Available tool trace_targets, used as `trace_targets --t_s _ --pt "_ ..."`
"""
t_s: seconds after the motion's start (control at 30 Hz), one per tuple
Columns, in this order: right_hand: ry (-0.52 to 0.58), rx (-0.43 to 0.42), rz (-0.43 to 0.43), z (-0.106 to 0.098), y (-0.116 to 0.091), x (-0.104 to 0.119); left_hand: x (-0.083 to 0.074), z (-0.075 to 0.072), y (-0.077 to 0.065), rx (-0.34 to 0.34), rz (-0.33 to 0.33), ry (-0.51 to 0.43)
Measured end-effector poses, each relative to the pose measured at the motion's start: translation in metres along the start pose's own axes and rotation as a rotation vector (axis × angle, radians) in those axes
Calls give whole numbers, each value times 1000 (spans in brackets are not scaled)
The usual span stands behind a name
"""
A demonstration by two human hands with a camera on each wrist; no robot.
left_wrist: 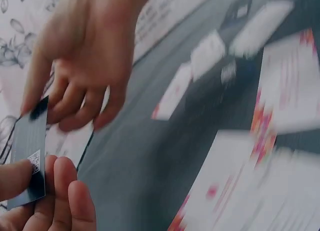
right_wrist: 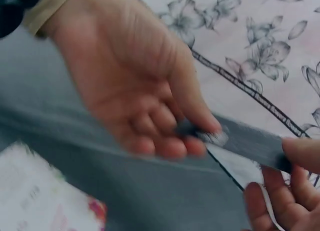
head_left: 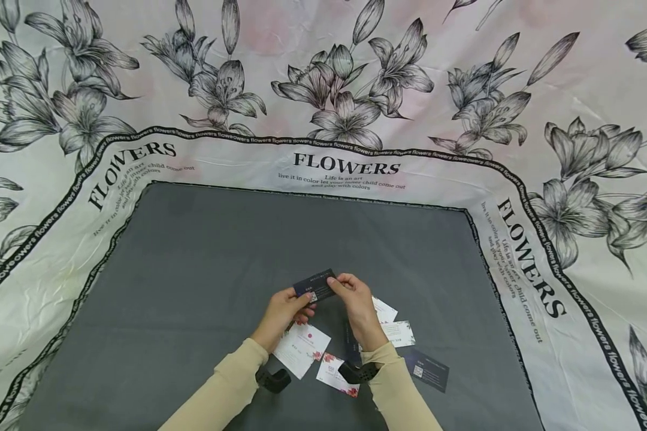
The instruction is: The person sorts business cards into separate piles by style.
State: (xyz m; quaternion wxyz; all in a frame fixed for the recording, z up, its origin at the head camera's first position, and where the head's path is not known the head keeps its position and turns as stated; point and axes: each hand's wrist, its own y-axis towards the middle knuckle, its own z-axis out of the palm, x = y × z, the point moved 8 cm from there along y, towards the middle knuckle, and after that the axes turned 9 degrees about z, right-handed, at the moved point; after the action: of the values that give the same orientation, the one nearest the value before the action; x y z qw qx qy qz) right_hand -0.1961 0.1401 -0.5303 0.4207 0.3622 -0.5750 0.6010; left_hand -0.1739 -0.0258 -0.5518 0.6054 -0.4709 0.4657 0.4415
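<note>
A dark business card (head_left: 320, 282) with a QR code and pale print is held above the grey cloth between both hands. My left hand (head_left: 277, 317) pinches its left end, the thumb lying beside the QR code. At the card's upper right corner, my right hand (head_left: 361, 308) grips with thumb and fingers. The left wrist view shows the card (left_wrist: 32, 146) edge-on and tilted, with the left fingers curled behind it. In the right wrist view, a thin white curved edge shows by the right fingers (right_wrist: 285, 196); what it is I cannot tell.
White cards with red flowers (head_left: 308, 347) lie on the grey cloth (head_left: 221, 251) below the hands. More white cards (head_left: 401, 333) and a dark card (head_left: 430, 370) lie to the right, some partly hidden by the right arm. A flower-printed border (head_left: 350, 164) surrounds the grey area.
</note>
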Motion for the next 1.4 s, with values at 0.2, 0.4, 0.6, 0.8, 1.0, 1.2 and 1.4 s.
trace_targets --t_s 0.2,0.4,0.6,0.8,1.0,1.2,1.4 --pt "-188 22 6 -5 10 1 -12 -21 19 -34 15 155" --pt "-401 -65 13 -13 31 -1 -13 -39 43 -88 36 310" --pt "-568 -152 36 -10 56 -12 -12 -57 61 -117 60 669" --pt "-813 -190 56 0 65 -24 -12 -61 71 -100 49 922" --pt "-972 -212 75 6 69 -25 -4 -64 79 -121 46 1011" --pt "-1085 -192 106 11 72 -24 0 -63 82 -130 67 1010" --pt "-1131 -185 104 15 75 -21 -2 -63 79 -139 80 1023"
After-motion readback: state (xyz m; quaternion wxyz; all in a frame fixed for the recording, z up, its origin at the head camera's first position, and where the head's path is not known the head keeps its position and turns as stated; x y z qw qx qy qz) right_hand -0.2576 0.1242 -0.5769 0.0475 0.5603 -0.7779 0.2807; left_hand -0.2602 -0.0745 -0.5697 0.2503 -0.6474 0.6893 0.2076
